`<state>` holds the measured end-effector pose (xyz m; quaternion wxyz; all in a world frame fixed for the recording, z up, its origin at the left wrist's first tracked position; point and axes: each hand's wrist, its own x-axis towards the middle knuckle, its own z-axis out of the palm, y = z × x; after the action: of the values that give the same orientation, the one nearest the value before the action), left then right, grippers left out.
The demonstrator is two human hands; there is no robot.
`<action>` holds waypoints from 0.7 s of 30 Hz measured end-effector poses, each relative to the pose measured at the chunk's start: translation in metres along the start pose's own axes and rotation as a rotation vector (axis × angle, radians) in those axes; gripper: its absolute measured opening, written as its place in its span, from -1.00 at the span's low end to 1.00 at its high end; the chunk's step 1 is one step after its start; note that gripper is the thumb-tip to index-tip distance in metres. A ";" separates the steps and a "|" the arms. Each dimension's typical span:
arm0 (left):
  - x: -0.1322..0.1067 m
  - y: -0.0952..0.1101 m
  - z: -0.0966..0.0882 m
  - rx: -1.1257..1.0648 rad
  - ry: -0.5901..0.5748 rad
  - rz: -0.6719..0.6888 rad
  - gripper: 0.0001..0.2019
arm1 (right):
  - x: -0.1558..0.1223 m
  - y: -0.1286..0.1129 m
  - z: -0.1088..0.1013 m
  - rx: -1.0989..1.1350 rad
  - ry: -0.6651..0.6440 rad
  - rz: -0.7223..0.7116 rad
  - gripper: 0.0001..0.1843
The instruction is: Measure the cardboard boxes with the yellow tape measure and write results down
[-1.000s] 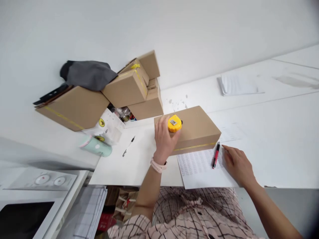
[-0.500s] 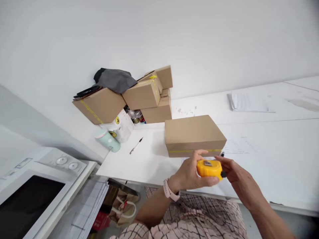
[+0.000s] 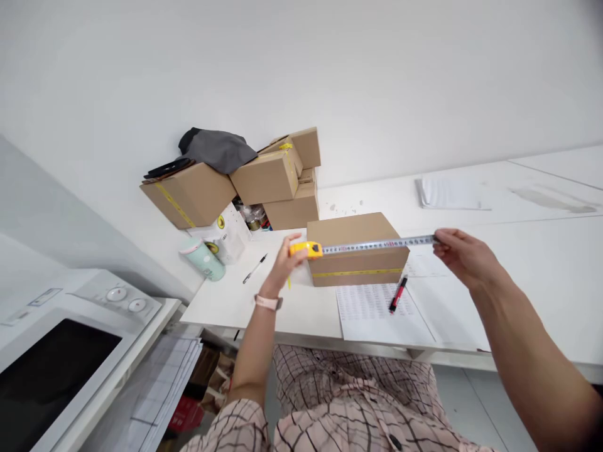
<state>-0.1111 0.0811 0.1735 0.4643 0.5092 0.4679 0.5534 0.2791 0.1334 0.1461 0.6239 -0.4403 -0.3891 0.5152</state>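
Note:
My left hand (image 3: 284, 265) grips a yellow tape measure (image 3: 306, 249) just left of a brown cardboard box (image 3: 357, 249) on the white table (image 3: 518, 276). Its steel blade (image 3: 377, 245) is drawn out to the right above the box's front top edge. My right hand (image 3: 459, 254) pinches the blade's end, past the box's right side. A printed sheet (image 3: 377, 311) lies in front of the box with a red marker (image 3: 398, 295) on it.
Several cardboard boxes (image 3: 266, 179) are piled at the back left with a grey cloth (image 3: 217, 149) on top. A mint cup (image 3: 202, 258), a white packet (image 3: 230, 235) and a pen (image 3: 254, 269) lie nearby. Folded papers (image 3: 450, 193) sit at the far right. A white machine (image 3: 70, 339) stands at the left.
The tape measure went from the box top into both hands near my body. Now the hands have parted, pulling the blade out along the box.

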 end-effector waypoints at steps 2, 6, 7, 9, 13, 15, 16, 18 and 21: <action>0.024 0.000 -0.029 -0.029 0.058 -0.006 -0.42 | 0.034 -0.003 0.002 -0.003 -0.003 -0.023 -0.68; 0.053 -0.013 -0.065 -0.054 0.122 -0.039 -0.47 | 0.077 0.013 0.024 -0.170 0.065 0.011 -0.75; 0.056 -0.017 -0.068 -0.061 0.130 -0.048 -0.46 | 0.083 0.020 0.031 -0.202 0.088 0.025 -0.75; 0.061 -0.026 -0.068 -0.086 0.139 -0.061 -0.45 | 0.088 0.033 0.044 -0.229 0.104 0.042 -0.77; 0.072 -0.040 -0.049 -0.168 0.128 -0.064 -0.42 | 0.086 0.050 0.058 -0.223 0.032 0.106 -0.67; 0.081 -0.046 -0.036 -0.211 0.132 -0.059 -0.42 | 0.084 0.053 0.059 -0.165 -0.062 0.165 -0.56; 0.085 -0.049 -0.030 -0.230 0.141 -0.058 -0.42 | 0.083 0.054 0.058 -0.123 -0.118 0.187 -0.53; 0.093 -0.055 -0.019 -0.263 0.170 -0.059 -0.42 | 0.082 0.054 0.055 -0.037 -0.215 0.205 -0.51; 0.102 -0.062 -0.008 -0.292 0.224 -0.059 -0.40 | 0.082 0.056 0.051 0.035 -0.239 0.218 -0.49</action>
<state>-0.1217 0.1897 0.1246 0.4942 0.3575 0.4461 0.6549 0.2283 0.2262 0.1113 0.5211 -0.4047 -0.4016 0.6351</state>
